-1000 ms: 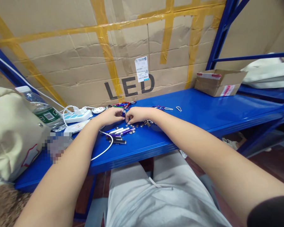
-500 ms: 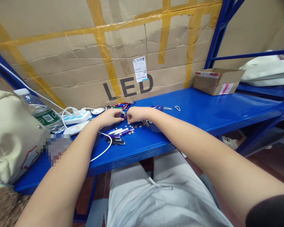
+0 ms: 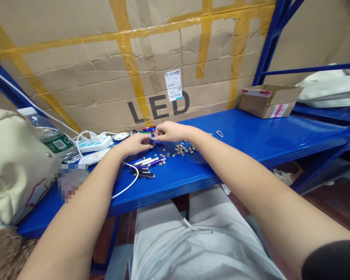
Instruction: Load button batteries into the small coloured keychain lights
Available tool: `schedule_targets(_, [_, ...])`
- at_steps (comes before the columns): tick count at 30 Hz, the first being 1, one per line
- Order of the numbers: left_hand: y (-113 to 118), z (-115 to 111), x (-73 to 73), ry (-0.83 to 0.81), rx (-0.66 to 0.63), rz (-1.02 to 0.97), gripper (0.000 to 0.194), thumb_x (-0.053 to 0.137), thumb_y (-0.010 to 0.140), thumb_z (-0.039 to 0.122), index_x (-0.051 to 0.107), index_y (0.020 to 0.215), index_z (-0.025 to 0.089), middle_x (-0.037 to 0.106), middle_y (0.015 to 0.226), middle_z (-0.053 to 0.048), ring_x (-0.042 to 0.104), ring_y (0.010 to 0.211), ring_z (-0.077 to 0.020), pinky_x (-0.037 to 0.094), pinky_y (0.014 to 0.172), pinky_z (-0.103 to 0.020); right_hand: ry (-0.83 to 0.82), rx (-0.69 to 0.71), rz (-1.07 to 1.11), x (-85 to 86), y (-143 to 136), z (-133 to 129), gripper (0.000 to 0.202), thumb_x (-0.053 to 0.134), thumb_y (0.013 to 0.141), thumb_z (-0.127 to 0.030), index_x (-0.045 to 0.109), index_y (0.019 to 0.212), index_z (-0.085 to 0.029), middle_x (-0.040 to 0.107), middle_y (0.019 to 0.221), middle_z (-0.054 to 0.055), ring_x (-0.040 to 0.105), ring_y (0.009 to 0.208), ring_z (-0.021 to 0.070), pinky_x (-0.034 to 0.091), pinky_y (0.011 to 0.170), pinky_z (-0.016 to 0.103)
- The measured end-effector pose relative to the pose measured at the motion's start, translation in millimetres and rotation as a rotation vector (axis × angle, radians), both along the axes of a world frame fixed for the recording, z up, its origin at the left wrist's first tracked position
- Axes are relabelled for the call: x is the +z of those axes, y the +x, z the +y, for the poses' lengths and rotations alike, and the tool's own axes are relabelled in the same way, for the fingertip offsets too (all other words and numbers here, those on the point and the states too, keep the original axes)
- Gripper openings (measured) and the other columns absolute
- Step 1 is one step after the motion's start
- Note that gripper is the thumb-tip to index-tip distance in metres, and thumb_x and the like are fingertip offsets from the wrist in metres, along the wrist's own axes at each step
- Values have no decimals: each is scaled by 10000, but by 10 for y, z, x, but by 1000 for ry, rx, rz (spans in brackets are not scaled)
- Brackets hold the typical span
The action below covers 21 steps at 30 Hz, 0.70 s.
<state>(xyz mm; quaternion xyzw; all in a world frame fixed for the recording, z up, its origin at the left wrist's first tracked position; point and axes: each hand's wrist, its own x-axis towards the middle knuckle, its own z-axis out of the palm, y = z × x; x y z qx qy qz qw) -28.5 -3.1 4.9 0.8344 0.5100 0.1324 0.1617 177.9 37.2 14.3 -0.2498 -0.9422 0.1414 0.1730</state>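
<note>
My left hand [image 3: 137, 144] is closed around a short blue metal tube [image 3: 152, 141], held upright, which looks like the body of a mini flashlight. Just above the tube's top end are the pinched fingertips of my right hand [image 3: 169, 131]; whatever they hold is too small to make out. Below my right wrist, button cells [image 3: 181, 149] lie in a loose scatter. Several slim metal tubes [image 3: 147, 162] in silver, purple, blue and black rest nearer the front edge. Behind my hands, coloured carabiner pieces [image 3: 146, 129] are partly covered.
A silver carabiner [image 3: 219, 133] lies to the right on the blue table [image 3: 236, 134]. At back right stands an open carton [image 3: 268, 102]. On the left are a power strip [image 3: 95, 144], a water bottle [image 3: 54, 136], a white cable [image 3: 132, 184] and a cream bag [image 3: 14, 163].
My right hand has risen from beside the button cells to the top of the tube, uncovering more cells. My left hand stays in place with the tube.
</note>
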Motion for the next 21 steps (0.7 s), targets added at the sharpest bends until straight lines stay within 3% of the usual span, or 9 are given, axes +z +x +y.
schedule_targets(10, [35, -23, 18, -15, 15, -11, 325, 600, 765, 390, 671, 1010, 189, 719, 1040, -51, 646, 966, -241, 476, 890, -364, 57, -49, 162, -85, -106, 49, 105, 584, 821, -248, 597, 790, -148, 647, 791, 42, 522, 700, 130, 356, 619, 253])
schedule_targets(16, [7, -6, 1, -44, 8, -47, 332, 610, 771, 404, 669, 1015, 187, 712, 1043, -49, 643, 948, -227, 481, 878, -351, 53, -69, 178, -22, -20, 56, 107, 585, 791, -227, 637, 800, -134, 665, 802, 58, 545, 726, 138, 380, 634, 260])
schedule_targets(21, [14, -17, 15, -28, 3, -17, 263, 591, 782, 399, 634, 937, 191, 714, 979, -38, 640, 928, -221, 478, 834, -332, -59, -90, -117, 2, 84, 84, 161, 643, 750, -293, 693, 818, -155, 697, 838, 55, 584, 727, 153, 401, 632, 274])
